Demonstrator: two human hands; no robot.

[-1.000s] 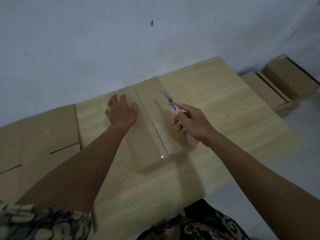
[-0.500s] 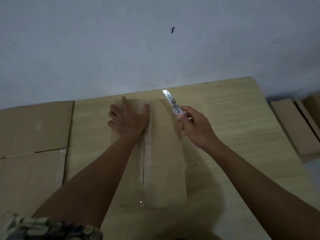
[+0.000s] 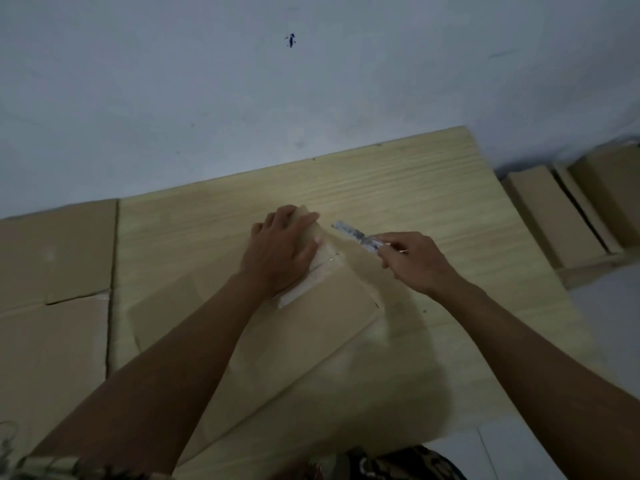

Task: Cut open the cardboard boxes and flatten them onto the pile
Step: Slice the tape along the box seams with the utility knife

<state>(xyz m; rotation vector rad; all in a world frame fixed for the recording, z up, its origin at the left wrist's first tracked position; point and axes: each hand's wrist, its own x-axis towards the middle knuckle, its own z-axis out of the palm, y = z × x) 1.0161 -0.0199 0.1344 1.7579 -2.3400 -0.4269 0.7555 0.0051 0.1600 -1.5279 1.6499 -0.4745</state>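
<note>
Here left hand (image 3: 280,251) presses box (image 3: 311,327); right hand (image 3: 415,263) grips knife (image 3: 353,234).

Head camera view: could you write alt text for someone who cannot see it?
A person's left hand presses a taped cardboard box on a wooden table while the right hand holds a utility knife beside it. Flattened cardboard lies left.

No legible text or labels anywhere
</note>
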